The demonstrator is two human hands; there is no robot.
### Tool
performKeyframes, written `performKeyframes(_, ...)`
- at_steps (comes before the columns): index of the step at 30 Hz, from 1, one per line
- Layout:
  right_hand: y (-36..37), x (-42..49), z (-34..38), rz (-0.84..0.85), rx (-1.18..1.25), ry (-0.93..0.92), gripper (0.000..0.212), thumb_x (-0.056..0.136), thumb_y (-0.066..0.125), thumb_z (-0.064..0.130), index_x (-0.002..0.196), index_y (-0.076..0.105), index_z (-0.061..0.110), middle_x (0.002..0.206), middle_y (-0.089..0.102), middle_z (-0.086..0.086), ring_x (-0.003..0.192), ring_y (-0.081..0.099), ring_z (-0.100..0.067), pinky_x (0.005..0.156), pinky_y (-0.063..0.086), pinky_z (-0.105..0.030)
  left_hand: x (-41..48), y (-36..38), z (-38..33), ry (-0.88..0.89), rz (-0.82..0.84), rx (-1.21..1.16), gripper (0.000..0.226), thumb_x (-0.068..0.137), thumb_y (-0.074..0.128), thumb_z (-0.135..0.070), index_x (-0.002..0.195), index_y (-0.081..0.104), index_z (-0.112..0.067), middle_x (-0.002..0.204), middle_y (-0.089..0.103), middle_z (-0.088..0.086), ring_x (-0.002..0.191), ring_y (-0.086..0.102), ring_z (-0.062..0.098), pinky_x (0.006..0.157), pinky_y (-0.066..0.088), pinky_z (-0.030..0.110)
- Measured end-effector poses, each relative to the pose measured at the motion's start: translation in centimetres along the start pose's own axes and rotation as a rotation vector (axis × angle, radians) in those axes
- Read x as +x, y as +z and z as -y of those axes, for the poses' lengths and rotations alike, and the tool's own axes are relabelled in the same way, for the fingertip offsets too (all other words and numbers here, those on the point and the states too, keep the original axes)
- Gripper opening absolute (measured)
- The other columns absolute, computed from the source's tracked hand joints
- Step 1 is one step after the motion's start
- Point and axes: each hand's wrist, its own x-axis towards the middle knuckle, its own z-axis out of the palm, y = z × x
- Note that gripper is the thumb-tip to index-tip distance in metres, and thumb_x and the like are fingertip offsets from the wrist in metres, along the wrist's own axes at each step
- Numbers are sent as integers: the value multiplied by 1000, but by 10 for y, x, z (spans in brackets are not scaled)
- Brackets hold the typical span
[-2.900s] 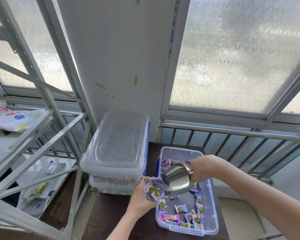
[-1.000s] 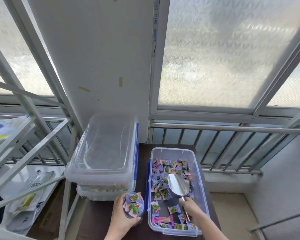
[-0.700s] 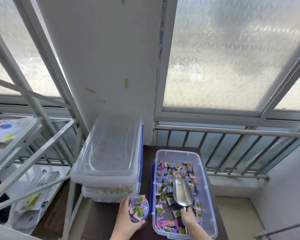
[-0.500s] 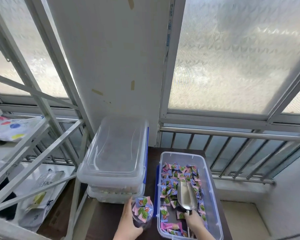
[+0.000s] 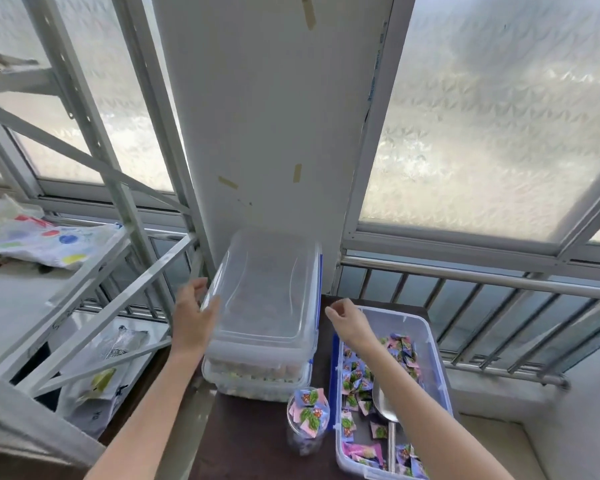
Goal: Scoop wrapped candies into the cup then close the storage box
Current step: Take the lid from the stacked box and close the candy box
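At the left edge of the lid (image 5: 264,289), the left hand (image 5: 193,315) has its fingers (image 5: 196,284) loosely spread and curled, the palm touching the lid's long side. The right hand (image 5: 349,320) hangs just beside the lid's right edge, apart from it, fingers (image 5: 329,308) half curled and empty. The lid lies inverted on 2 stacked closed boxes (image 5: 257,375) at the back left of the table (image 5: 250,441). The cup (image 5: 307,424) stands upright on the table, heaped with candies (image 5: 309,410), between the stack and the open box (image 5: 430,341). That box holds loose candies and the scoop (image 5: 383,407), which lies flat with its handle toward the near end. Behind the table stands a railing (image 5: 482,282). A rack (image 5: 94,271) stands to the left.
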Motion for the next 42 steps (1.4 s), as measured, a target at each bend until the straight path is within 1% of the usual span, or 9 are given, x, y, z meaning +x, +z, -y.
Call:
performKeyframes(4,35,18,28,29,110,100,53,88,58,36,127,44,3,126,50,-13,112,54,-30,94,46,-39,46,6,11,-240,144,151,60,94,67,-20,144,42,1,148,45,19,135,46,33,114,37,44)
performKeyframes(9,56,19,35,-13,253,177,82,87,61,37,148,15,6,154,24,-12,140,29,-30,114,28,-41,49,15,21,-291,322,303,50,99,60,-26,135,46,7,139,52,24,128,52,36,98,42,38)
performKeyframes(13,68,13,35,-56,343,103,77,91,54,37,150,10,12,156,22,-7,142,25,-25,117,22,-41,52,14,20,-289,315,316,51,100,58,-26,136,43,6,139,53,24,128,52,37,103,42,40)
performKeyframes(20,58,11,35,-54,400,82,64,95,48,35,148,17,15,150,36,-4,135,38,-25,110,33,-40,47,9,11,-312,327,200,49,99,60,-20,141,43,-2,143,52,16,130,51,33,105,42,38)
performKeyframes(25,-2,-6,16,-151,417,-57,68,92,50,44,149,16,27,155,26,6,142,27,-19,116,26,-45,9,30,-16,-161,313,89,58,101,57,-22,152,32,-11,154,41,8,144,37,29,122,29,48)
performKeyframes(28,-47,-35,-22,-239,401,-63,66,94,49,40,149,16,25,151,28,11,137,29,-7,115,26,-35,-35,67,-31,-72,354,36,59,102,55,-21,153,28,-13,157,36,4,147,32,24,124,26,46)
performKeyframes(31,-81,-63,-76,-310,340,-7,64,95,48,36,149,19,19,151,28,7,134,28,-4,109,24,-25,-88,116,-36,-58,413,34,61,103,53,-18,156,22,-12,161,30,2,149,30,21,124,24,39)
performKeyframes(37,-104,-101,-186,-280,311,212,64,91,53,40,147,29,19,152,35,1,138,33,-17,116,28,-42,-162,193,-5,-181,561,131,64,105,47,-22,158,12,-7,165,20,8,152,21,22,126,20,36)
performKeyframes(42,-96,-111,-224,-215,349,297,65,92,53,36,148,25,16,152,31,2,140,30,-16,116,25,-36,-189,220,17,-254,602,240,63,109,34,-17,155,-4,3,166,-3,14,155,3,24,127,7,32)
